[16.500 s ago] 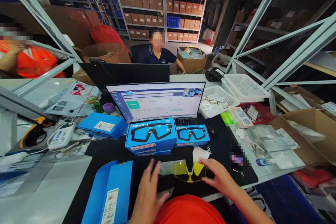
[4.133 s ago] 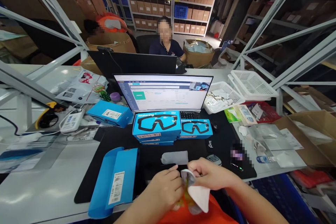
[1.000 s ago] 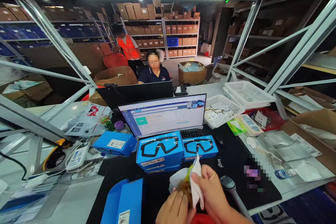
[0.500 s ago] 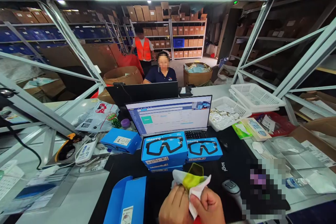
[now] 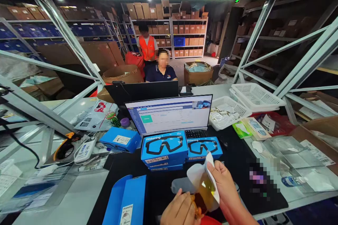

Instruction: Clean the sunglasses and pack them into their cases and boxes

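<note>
A yellow-tinted eyewear lens (image 5: 207, 184) is held low over the black desk mat, its lower part looking orange. My left hand (image 5: 180, 210) is closed around the lens's lower left end. My right hand (image 5: 224, 177) pinches a white wiping cloth (image 5: 215, 186) folded over the lens's right edge. Another flap of the cloth stands behind the lens. A smooth greyish piece (image 5: 182, 184), whose kind I cannot make out, shows just beyond my left fingers. To the left lies a blue Wakening box (image 5: 133, 197) with its flap raised.
Stacked blue goggle boxes (image 5: 163, 147) stand before the monitor (image 5: 169, 114), a smaller box (image 5: 203, 148) beside them. Another blue box (image 5: 120, 140) lies left. White baskets (image 5: 232, 112) are at the back right, and a water bottle (image 5: 292, 181) lies right. Two people are beyond the desk.
My right hand has moved up and right with the cloth, spreading it along the lens. More of the lens now shows between my hands. The greyish piece has come into sight.
</note>
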The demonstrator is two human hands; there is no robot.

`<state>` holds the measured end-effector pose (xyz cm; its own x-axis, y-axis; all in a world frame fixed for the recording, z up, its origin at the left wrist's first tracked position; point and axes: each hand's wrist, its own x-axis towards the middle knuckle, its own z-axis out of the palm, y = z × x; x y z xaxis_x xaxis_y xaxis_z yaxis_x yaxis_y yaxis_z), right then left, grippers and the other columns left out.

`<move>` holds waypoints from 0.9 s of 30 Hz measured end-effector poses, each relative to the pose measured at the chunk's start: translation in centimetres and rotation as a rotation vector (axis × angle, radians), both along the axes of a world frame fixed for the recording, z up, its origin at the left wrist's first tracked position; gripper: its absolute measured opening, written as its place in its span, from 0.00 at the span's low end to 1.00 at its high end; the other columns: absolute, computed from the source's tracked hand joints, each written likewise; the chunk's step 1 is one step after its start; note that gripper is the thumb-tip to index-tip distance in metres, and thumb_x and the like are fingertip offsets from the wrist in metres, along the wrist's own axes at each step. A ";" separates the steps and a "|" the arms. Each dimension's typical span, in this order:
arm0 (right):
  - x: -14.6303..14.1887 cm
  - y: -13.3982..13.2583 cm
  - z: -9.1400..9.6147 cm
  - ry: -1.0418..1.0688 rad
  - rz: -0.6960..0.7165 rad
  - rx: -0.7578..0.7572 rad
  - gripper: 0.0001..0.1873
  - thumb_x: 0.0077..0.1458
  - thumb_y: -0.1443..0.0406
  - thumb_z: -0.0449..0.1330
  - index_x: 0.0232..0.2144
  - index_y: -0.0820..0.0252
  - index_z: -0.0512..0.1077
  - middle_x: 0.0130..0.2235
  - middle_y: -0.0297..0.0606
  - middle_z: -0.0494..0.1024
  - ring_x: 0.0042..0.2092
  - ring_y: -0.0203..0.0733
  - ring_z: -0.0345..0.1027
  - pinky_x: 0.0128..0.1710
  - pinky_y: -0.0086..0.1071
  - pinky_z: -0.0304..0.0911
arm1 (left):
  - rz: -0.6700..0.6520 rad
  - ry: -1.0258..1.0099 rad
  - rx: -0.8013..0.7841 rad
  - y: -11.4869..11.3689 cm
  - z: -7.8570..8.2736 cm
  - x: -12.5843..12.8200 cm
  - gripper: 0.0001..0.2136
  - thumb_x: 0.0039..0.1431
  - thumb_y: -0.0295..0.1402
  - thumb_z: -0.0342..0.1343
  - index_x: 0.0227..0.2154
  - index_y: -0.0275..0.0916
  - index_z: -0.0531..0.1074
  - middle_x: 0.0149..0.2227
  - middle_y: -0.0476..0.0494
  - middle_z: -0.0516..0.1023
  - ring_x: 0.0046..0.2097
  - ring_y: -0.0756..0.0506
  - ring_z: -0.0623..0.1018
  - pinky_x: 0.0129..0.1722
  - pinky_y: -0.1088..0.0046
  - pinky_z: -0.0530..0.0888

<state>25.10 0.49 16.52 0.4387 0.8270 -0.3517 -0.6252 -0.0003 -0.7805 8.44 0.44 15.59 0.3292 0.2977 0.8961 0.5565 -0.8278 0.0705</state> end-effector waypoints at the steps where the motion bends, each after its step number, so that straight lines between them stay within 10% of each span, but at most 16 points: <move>1: 0.5 -0.2 -0.4 -0.039 -0.014 0.003 0.35 0.41 0.51 0.75 0.19 0.54 0.50 0.17 0.22 0.58 0.20 0.30 0.48 0.20 0.26 0.49 | -0.008 -0.006 -0.040 0.0 0.0 -0.4 0.11 0.63 0.27 0.51 0.27 0.39 0.75 0.25 0.48 0.82 0.29 0.48 0.84 0.42 0.73 0.83; 14: -2.7 -4.0 -2.1 -0.575 0.369 0.261 0.34 0.50 0.47 0.67 0.14 0.56 0.50 0.18 0.30 0.63 0.22 0.35 0.54 0.24 0.30 0.53 | 0.125 -0.432 -0.840 0.4 -0.7 0.2 0.13 0.53 0.42 0.66 0.37 0.40 0.82 0.39 0.39 0.85 0.41 0.38 0.85 0.41 0.65 0.83; 20: -2.9 -3.3 -1.7 -0.965 0.501 0.421 0.25 0.54 0.60 0.65 0.12 0.57 0.60 0.19 0.32 0.68 0.25 0.38 0.58 0.32 0.34 0.55 | -0.109 -0.570 -1.193 0.2 0.9 0.4 0.24 0.61 0.52 0.55 0.42 0.37 0.82 0.40 0.36 0.85 0.40 0.38 0.85 0.37 0.69 0.83; 23: -1.2 -2.3 -1.5 -0.908 0.501 0.306 0.27 0.55 0.55 0.64 0.14 0.57 0.55 0.17 0.29 0.61 0.23 0.34 0.51 0.26 0.30 0.50 | -0.122 -0.478 -1.230 -0.3 1.4 -0.9 0.30 0.66 0.54 0.43 0.43 0.35 0.82 0.42 0.34 0.85 0.41 0.39 0.85 0.40 0.68 0.82; 27: 2.1 -0.8 -0.5 -0.638 0.553 0.155 0.34 0.47 0.45 0.67 0.17 0.55 0.49 0.19 0.24 0.55 0.23 0.31 0.45 0.23 0.27 0.46 | -0.077 -0.049 -0.994 -0.9 1.7 -4.5 0.13 0.62 0.43 0.57 0.42 0.43 0.82 0.38 0.43 0.86 0.38 0.44 0.85 0.39 0.75 0.82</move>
<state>27.20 -0.30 16.04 0.0335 0.9986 -0.0407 -0.0083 -0.0405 -0.9991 3.93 -0.50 17.32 0.3484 0.8992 0.2645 0.4818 -0.4139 0.7724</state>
